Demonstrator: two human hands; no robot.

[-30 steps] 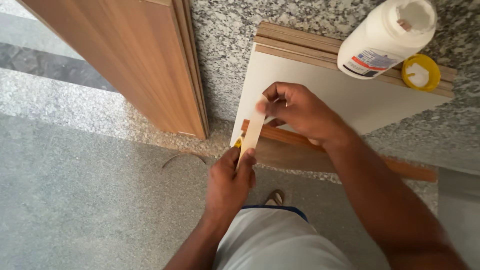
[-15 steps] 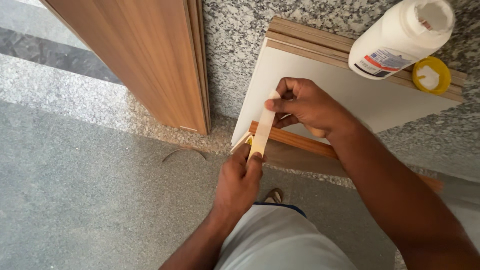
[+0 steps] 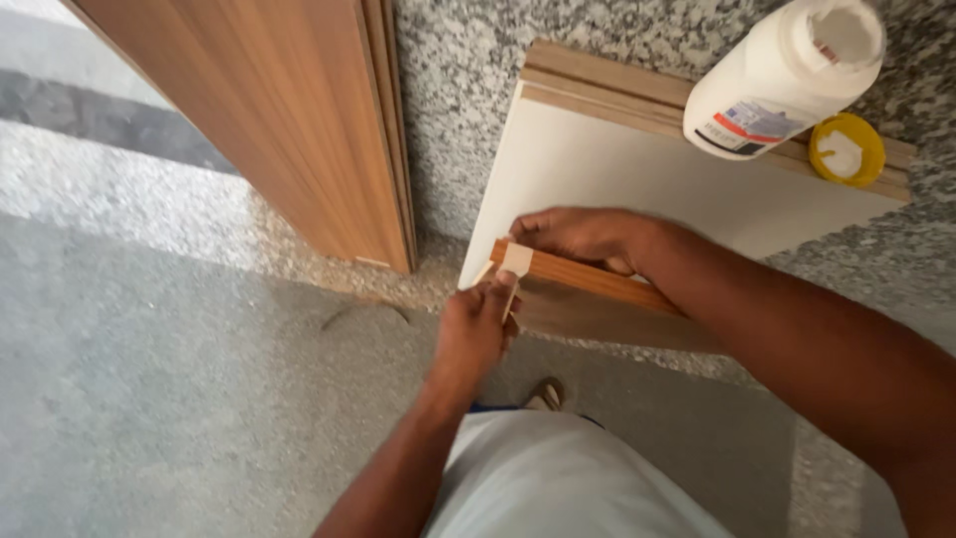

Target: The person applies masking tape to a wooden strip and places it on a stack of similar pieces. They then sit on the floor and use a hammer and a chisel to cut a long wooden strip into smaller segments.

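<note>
**Hands press pale strip onto end of wood-grain board**

Head view: vs. half a sec ago, the pale edging strip [image 3: 514, 265] no longer stands upright between the hands; it now lies folded over the near end of the wood-grain board [image 3: 588, 294], and both hands have dropped closer to that end. The glue bottle and cap sit in much the same spot, top right.

Left hand [image 3: 476, 334], at 6 o'clock of the strip: fingers curled tight, thumb and forefinger pinching the strip's lower part against the board's end. Right hand [image 3: 583, 237], at 1 o'clock of the strip: fingers pressed together, laid along the board's top edge, fingertips touching the strip's upper corner. Neither hand is spread.

The board rests on edge against a white panel [image 3: 617, 179], which lies on the speckled granite surface [image 3: 458, 80] w/ wood battens [image 3: 607, 85] behind it.

Packaging: a white plastic glue bottle [image 3: 787, 75], round, open-topped, at 2 o'clock of the hands; its label is a white patch w/ red and blue blocks, print too small to read. Just right of it, a yellow cap [image 3: 846, 149], lying open side up. A tall wood-grain door panel [image 3: 289, 120] leans at 11 o'clock.
</note>
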